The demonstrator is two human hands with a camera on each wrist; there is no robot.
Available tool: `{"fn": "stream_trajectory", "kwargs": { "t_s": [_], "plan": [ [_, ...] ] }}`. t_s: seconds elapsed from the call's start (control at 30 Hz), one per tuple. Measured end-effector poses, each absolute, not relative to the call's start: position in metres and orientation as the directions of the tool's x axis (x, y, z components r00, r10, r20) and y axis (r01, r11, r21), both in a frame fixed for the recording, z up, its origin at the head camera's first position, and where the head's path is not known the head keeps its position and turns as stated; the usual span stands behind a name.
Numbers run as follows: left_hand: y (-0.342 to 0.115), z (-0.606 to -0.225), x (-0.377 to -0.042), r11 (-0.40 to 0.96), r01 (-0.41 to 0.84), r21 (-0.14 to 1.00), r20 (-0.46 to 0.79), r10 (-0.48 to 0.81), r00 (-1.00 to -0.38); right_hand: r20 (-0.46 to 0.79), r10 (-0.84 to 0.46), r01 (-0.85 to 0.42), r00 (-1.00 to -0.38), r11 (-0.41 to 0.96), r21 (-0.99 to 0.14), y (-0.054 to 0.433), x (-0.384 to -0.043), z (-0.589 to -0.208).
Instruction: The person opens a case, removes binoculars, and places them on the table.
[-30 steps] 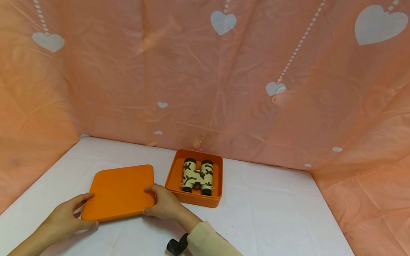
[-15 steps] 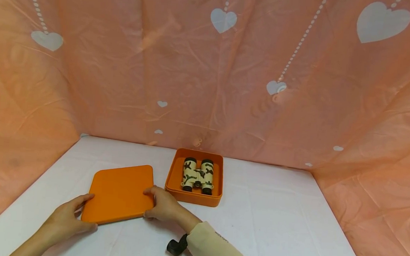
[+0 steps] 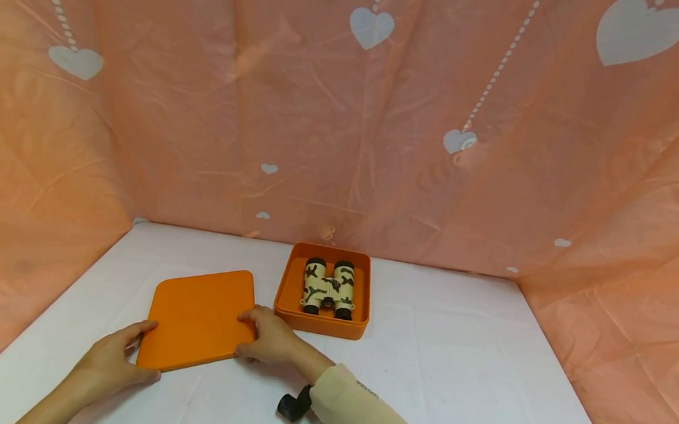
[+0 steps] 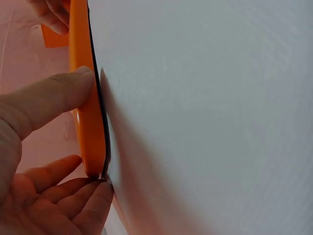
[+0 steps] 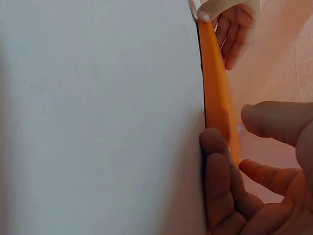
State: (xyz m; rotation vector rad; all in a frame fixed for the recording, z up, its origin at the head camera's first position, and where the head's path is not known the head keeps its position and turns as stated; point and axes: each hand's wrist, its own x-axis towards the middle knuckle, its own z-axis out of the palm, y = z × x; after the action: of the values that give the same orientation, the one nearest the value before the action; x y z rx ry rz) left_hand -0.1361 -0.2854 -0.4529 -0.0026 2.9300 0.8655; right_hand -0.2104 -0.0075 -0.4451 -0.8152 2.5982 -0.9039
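1. Lid (image 3: 198,320) is held on or just above the bench (image 3: 453,346), left of the uncovered box (image 3: 327,327) — contact cannot be confirmed.
2. Its left side is pinched by the left hand (image 3: 106,366), its right by the right hand (image 3: 275,340).
3. It seems slightly lowered since a second ago — setting-down is judged nearly finished.

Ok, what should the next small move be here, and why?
Probably ease the left hand and right hand off the orange lid: it looks level and set down, or nearly so, on the white cloth, while the open box beside it holds uncovered binoculars.
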Motion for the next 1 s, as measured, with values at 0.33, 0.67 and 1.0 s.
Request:
{"fn": "stream_trajectory", "kwargs": {
  "t_s": [0.33,0.67,1.0],
  "plan": [
    [-0.279,-0.445,-0.133,0.854,0.055,0.517,-0.007,0.068,-0.998,-0.039,-0.613,-0.478,-0.789,0.652,-0.589,-0.005,-0.204,-0.439],
    [-0.263,-0.425,-0.134,0.806,0.183,0.563,0.16,0.111,-0.981,0.089,-0.715,-0.613,-0.693,0.52,-0.595,0.017,-0.201,-0.412],
    [-0.226,-0.414,-0.149,0.736,0.205,0.645,0.203,0.094,-0.975,0.136,-0.72,-0.668,-0.681,0.533,-0.52,0.052,-0.21,-0.388]
  ]
}}
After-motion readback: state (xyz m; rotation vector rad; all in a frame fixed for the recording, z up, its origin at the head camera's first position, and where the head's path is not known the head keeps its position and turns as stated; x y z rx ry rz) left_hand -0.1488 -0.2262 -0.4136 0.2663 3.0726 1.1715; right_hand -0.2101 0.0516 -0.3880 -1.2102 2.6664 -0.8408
